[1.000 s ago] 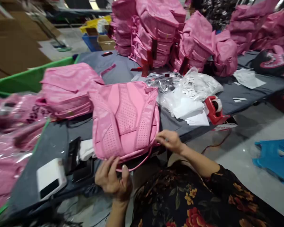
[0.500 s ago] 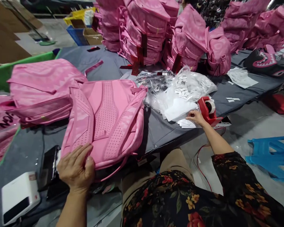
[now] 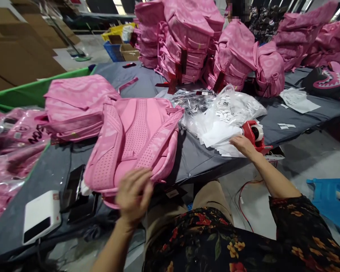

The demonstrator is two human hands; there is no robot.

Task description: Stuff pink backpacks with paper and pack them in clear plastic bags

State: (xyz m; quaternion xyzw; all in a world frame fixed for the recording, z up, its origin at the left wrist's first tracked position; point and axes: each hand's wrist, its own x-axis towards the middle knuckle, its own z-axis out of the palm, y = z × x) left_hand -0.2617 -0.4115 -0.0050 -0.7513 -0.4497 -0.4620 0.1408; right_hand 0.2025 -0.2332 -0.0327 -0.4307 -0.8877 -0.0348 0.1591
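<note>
A pink backpack [image 3: 140,132] lies back-panel up on the grey-covered table, its padded straps on top. My left hand [image 3: 134,192], blurred by motion, is over its near bottom edge. The fingers look loosely stretched with the thumb apart; I cannot tell whether they touch the cloth. My right hand [image 3: 242,145] rests at a pile of white paper slips [image 3: 222,134], fingers stretched out over their edge. Just beyond that hand stands a red tape dispenser [image 3: 251,132] with a roll of tape. Beside the slips lies a clear plastic bag [image 3: 239,105] of small white pieces.
Another pink backpack [image 3: 79,105] lies at the left. Stacked pink backpacks [image 3: 184,41] line the table's far side. A white device [image 3: 42,217] and dark phone-like objects [image 3: 75,189] lie front left. Bagged pink goods [image 3: 17,139] fill a green-edged container [image 3: 31,90]. A blue stool [image 3: 333,200] stands right.
My left hand has moved right along the backpack's near edge, off the left strap's end. The right hand stays at the paper slips, its fingers now straighter. The view has shifted slightly.
</note>
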